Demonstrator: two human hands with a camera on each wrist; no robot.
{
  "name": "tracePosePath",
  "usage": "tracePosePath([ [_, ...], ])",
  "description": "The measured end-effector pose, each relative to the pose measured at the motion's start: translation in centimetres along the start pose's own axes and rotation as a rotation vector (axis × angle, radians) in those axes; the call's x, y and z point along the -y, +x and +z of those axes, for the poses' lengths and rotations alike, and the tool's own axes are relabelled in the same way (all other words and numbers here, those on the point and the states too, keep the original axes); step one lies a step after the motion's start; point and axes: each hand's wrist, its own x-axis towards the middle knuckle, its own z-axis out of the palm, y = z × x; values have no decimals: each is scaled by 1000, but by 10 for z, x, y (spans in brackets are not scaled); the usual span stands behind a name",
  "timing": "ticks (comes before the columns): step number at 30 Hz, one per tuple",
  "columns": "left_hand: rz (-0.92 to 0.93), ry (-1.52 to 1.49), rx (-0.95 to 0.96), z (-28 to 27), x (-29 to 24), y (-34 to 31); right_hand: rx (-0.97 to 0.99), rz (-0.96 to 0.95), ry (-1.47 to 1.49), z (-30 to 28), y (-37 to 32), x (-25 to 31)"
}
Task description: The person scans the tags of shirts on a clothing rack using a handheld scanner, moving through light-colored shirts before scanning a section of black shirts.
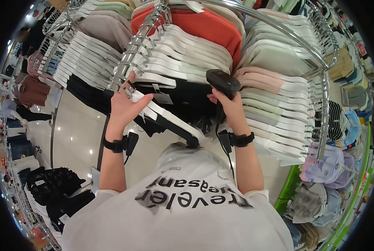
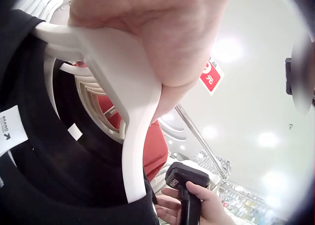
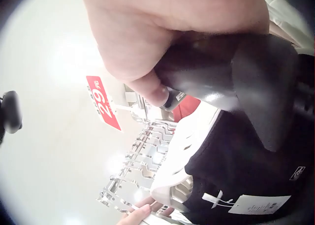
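Note:
My left hand [image 1: 126, 104] grips a white plastic hanger [image 1: 162, 115] that carries a black garment [image 1: 191, 104] on the round chrome rack [image 1: 130, 54]. In the left wrist view the hanger's arm [image 2: 133, 121] runs down from my palm [image 2: 157, 33] over the black cloth [image 2: 54, 156]. My right hand [image 1: 231, 108] grips the handle of a black barcode scanner [image 1: 222, 81], its head raised over the black garment. The right wrist view has the scanner [image 3: 231, 72] close up under my fingers [image 3: 147, 87], with a white paper tag [image 3: 258, 204] on the black garment below.
White hangers with white, red [image 1: 208, 25], pink and green tops crowd the circular rack. A red price sign [image 3: 103, 103] reads 29. Folded dark clothes lie on a low table [image 1: 57, 188] at the left, and pale printed garments [image 1: 325, 167] hang at the right.

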Motion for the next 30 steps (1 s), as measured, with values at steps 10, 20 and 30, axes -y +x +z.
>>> tracePosePath([
  [10,25,10,-25,2,0,1,-3,-13,-12,2,-5,-5],
  [20,-10,-94,-35,8,-13,5,2,-47,-294,-2,-47,-17],
  [30,-100,-128,-168,25,-12,10,80,-133,-468,12,-71,-3],
])
